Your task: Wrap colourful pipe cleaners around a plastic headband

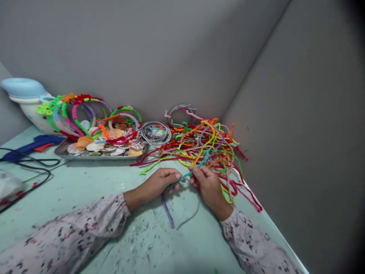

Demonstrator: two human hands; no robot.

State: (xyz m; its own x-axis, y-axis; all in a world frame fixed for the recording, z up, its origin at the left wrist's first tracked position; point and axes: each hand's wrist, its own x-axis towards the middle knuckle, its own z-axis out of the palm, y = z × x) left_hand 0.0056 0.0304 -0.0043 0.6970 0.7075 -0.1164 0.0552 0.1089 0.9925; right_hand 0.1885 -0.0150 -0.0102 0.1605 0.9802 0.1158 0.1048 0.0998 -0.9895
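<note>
A teal pipe cleaner [186,175] runs slantwise between my two hands over the middle of the table. My left hand [162,180] pinches its lower end, and my right hand [208,186] closes on it further up, with the tip sticking out past the fingers. From under my left fingers hangs a purple pipe cleaner [167,211]. A grey wire [191,220] curves down between the hands, its upper end lost behind my fingers. Just beyond the right hand lies a tangled heap of coloured pipe cleaners [196,140].
At the left a metal tray [99,157] holds seashells [95,146] and fuzzy-wrapped hoops [75,118]. Coiled grey wire [155,133] sits beside it. A blue glue gun [34,146] with a black cord [47,171] and a blue-lidded white container [31,101] stand further left. Grey walls [171,57] border the table.
</note>
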